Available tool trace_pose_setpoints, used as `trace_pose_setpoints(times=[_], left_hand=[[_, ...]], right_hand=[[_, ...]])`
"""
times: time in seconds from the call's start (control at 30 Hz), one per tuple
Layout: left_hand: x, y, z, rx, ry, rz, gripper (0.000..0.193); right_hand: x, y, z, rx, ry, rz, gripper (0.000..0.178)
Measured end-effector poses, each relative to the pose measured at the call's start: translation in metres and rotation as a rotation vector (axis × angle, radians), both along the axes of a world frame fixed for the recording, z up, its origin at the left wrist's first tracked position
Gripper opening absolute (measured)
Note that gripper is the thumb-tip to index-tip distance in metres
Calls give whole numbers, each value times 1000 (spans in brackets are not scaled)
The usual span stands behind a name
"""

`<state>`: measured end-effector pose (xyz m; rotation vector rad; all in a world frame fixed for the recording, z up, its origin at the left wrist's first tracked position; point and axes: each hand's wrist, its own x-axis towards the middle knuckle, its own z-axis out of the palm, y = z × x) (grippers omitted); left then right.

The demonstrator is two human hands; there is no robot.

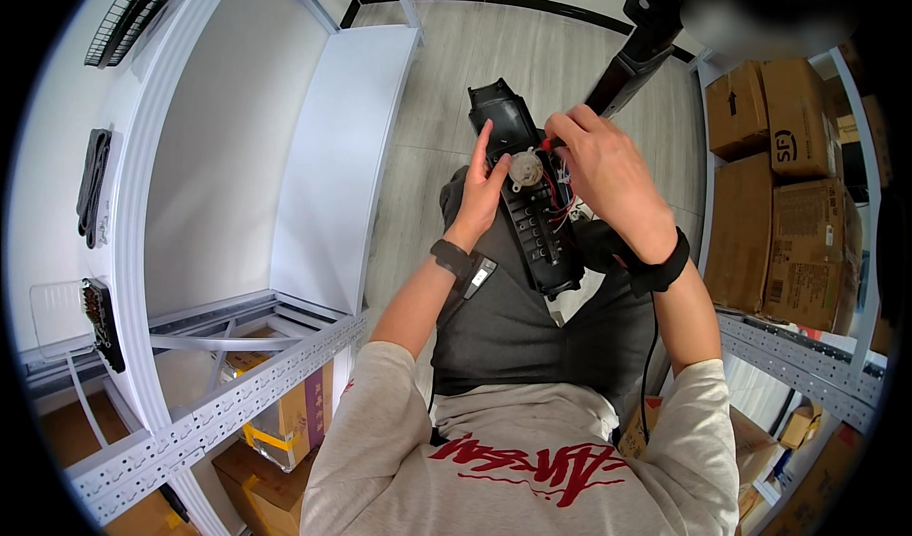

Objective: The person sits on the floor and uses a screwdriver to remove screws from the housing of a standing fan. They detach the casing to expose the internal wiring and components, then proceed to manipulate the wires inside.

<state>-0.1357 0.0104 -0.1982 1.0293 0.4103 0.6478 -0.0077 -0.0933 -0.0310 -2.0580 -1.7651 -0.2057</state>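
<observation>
A long black plastic housing lies tilted across my lap, its open inside facing up. A round, pale translucent part sits in its middle, and thin red and white wires run along its right side. My left hand grips the housing's left edge, thumb against the round part and fingers extended upward. Over the right edge, my right hand is closed in a pinch on a small red piece; its exact kind is partly hidden by the fingers.
A white shelf stands at the left, with boxes beneath its metal frame. Stacked cardboard boxes fill the right rack. A dark post rises beyond my right hand. A small grey device lies by my left wrist.
</observation>
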Motion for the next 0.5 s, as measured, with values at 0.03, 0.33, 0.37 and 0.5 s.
trace_pose_setpoints(times=[0.03, 0.33, 0.37, 0.5], left_hand=[[-1, 0, 0, -14, -7, -7, 63], [1, -2, 7, -13, 33, -6, 63], [0, -2, 6, 13, 37, 11, 63], [0, 0, -2, 40, 39, 31, 63]], right_hand=[[-8, -1, 5, -133, 48, -116, 14], [-3, 0, -5, 152, 15, 27, 20], [-5, 3, -4, 195, 56, 36, 20], [-13, 4, 3, -275, 65, -266, 18]])
